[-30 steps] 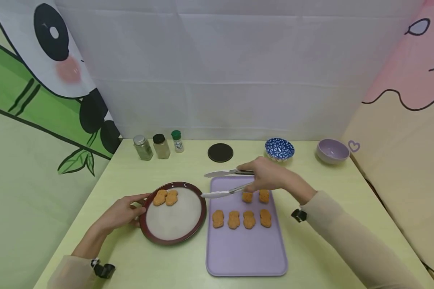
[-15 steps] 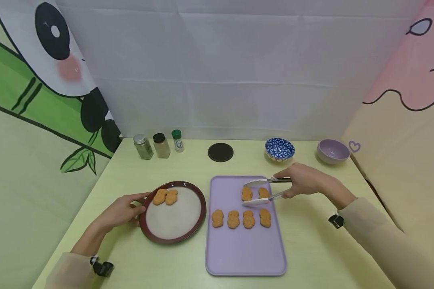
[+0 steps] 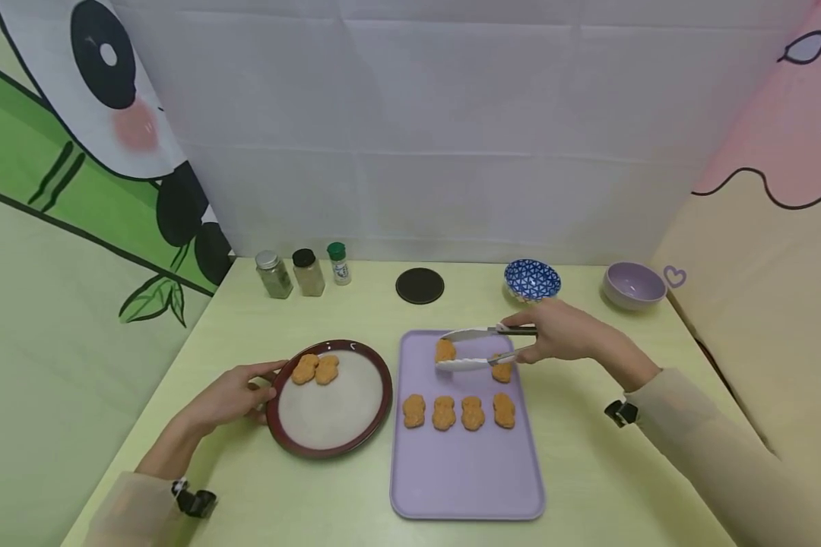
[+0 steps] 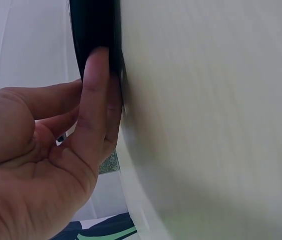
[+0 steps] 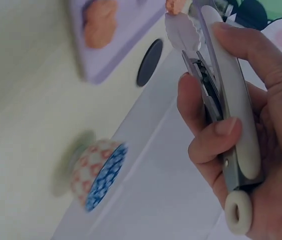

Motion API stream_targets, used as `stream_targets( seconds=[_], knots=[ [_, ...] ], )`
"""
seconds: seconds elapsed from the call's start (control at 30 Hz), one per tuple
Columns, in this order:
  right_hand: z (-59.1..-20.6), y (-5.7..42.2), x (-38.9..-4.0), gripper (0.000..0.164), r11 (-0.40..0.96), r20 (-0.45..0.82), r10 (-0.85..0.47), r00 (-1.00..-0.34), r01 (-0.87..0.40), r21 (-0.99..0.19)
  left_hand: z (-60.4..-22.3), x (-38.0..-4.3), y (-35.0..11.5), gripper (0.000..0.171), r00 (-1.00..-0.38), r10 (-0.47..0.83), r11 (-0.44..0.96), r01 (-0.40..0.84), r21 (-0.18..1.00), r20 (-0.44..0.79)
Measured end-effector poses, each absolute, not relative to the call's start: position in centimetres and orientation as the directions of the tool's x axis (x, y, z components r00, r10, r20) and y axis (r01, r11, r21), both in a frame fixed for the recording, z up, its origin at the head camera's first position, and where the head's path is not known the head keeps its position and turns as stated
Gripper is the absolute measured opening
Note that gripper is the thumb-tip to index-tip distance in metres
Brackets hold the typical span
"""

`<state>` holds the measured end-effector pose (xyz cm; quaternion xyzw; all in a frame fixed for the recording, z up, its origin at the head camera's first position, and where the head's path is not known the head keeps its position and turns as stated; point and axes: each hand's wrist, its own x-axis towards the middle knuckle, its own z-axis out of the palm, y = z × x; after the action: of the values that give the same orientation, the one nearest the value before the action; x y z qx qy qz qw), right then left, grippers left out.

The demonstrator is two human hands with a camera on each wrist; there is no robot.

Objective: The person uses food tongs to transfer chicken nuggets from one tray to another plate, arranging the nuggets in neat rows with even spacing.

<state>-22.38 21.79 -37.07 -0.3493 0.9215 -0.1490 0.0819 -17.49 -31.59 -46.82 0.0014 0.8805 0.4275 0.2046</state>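
Observation:
My left hand (image 3: 222,399) grips the left rim of a brown-edged plate (image 3: 335,422), thumb and fingers at its edge. Two nuggets (image 3: 326,370) lie near the plate's upper left. My right hand (image 3: 564,332) holds tongs (image 3: 467,365) with a pale handle (image 5: 233,100). Between the tong tips is a nugget (image 3: 445,349), over the far part of the lilac tray (image 3: 465,482). One nugget (image 3: 502,372) lies partly hidden behind the lower tong arm, and a row of several nuggets (image 3: 444,413) lies nearer on the tray.
Along the back stand three seasoning jars (image 3: 308,273), a black disc (image 3: 420,286), a blue-patterned bowl (image 3: 532,279) and a purple bowl (image 3: 633,286). A white cloth wall (image 3: 417,137) rises behind the table.
The tongs first moved right, to a nugget in the tray's far row. They closed on it and carried it left. My left hand stays on the plate rim.

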Motion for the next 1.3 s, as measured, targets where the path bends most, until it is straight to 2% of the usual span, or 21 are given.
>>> stream_targets(
  seconds=[0.2,0.4,0.63,1.07,1.17,1.3],
  knots=[
    [-36.4,16.1,-22.5,0.057,0.697,-0.021,-0.675,-0.738,-0.627,-0.348,-46.7,-17.4,-31.5,0.052,-0.912,0.169,0.638,-0.187,0.747,-0.373],
    [-36.8,10.4,-22.7,0.056,0.676,-0.020,-0.711,-0.703,-0.675,-0.296,-46.7,-17.6,-31.3,0.053,-0.914,0.177,0.647,-0.172,0.743,-0.365],
    [-38.3,6.6,-23.1,0.054,0.658,-0.049,-0.741,-0.670,-0.709,-0.252,-47.0,-17.8,-31.4,0.052,-0.915,0.163,0.651,-0.181,0.737,-0.368],
    [-39.6,5.9,-23.3,0.058,0.674,-0.063,-0.720,-0.691,-0.674,-0.301,-46.9,-17.5,-31.7,0.052,-0.914,0.156,0.639,-0.196,0.744,-0.375],
    [-39.0,7.2,-23.1,0.061,0.682,-0.046,-0.706,-0.707,-0.661,-0.313,-47.0,-17.5,-31.7,0.052,-0.913,0.163,0.637,-0.193,0.747,-0.375],
    [-37.1,11.4,-23.0,0.066,0.694,-0.019,-0.684,-0.730,-0.642,-0.326,-46.8,-17.7,-31.6,0.053,-0.915,0.169,0.647,-0.178,0.742,-0.367]
  ],
)
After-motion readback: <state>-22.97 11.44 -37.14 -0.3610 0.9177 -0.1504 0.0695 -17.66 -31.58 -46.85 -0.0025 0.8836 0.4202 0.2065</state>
